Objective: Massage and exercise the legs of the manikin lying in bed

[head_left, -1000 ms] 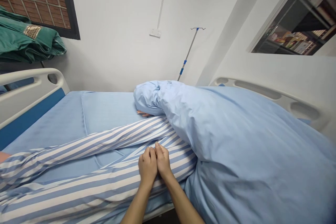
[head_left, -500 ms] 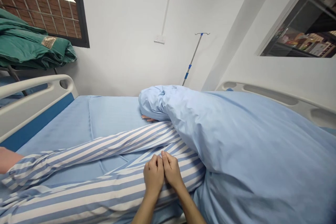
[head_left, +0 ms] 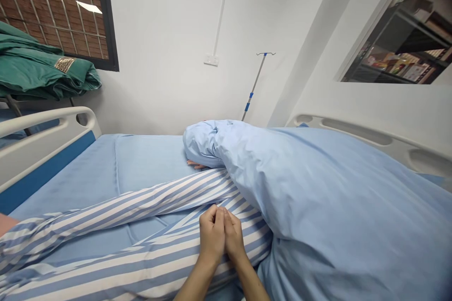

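Far to my left is one barred window [head_left: 52,4], with one heap of green cloth [head_left: 38,75] in front of it, then one bed end [head_left: 42,150]. At the edge of view a lying figure's bare ankle [head_left: 6,224] comes out of one pair of striped trousers [head_left: 151,263], whose two legs lie slightly spread on the blue sheet [head_left: 148,155]. Their long axis runs left to right, crosswise in front of me. Most of that length stretches off to the left of my hands, so my left hand [head_left: 212,237] is the nearer one to the shins. It sits knuckle to knuckle with my right hand [head_left: 233,235], both curled closed, over the upper part of the nearer leg. The undersides are hidden, so I can't tell whether any cloth is caught in them. Beyond, a few fingers [head_left: 196,165] (not mine) show under a fold of one big blue quilt [head_left: 318,211]. It mounds up on my right, its edge nearer my right hand, and covers the hip end of the trousers. Behind all this are one socket plate [head_left: 211,60] and one hooked pole [head_left: 254,85]. Farthest right come a second bed end [head_left: 399,148] and, through a pane, a dark shelf [head_left: 399,33].
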`<state>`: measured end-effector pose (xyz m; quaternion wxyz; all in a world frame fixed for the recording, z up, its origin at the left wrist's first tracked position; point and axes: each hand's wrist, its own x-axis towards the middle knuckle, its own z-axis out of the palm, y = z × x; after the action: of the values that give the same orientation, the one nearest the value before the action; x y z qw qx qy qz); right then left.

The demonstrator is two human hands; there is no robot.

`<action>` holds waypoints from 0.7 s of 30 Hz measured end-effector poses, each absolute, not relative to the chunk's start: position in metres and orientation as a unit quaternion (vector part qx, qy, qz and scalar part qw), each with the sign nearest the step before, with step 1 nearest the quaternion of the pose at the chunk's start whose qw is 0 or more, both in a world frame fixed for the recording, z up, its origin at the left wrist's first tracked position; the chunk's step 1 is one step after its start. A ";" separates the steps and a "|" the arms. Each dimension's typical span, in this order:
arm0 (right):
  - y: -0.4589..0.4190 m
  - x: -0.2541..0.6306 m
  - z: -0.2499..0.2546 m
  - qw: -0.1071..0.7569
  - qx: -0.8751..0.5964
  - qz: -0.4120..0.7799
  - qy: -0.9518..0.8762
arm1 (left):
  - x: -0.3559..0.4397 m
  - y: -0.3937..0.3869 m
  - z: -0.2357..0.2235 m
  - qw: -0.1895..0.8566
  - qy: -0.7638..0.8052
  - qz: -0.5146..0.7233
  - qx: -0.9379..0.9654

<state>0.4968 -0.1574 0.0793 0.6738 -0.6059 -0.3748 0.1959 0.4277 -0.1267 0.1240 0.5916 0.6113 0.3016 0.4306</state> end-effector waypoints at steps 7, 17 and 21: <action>-0.158 0.497 0.075 0.696 -0.619 0.181 -0.316 | 0.438 -0.127 0.093 0.549 0.363 0.409 0.632; -0.156 0.498 0.075 0.688 -0.631 0.177 -0.312 | 0.437 -0.133 0.079 0.435 0.408 0.357 0.719; -0.160 0.502 0.088 0.651 -0.654 0.160 -0.351 | 0.436 -0.132 0.078 0.417 0.412 0.346 0.733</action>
<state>0.5023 -0.1597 0.0881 0.6507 -0.6538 -0.3513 0.1601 0.4359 -0.1319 0.0784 0.4168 0.7325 0.4122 0.3462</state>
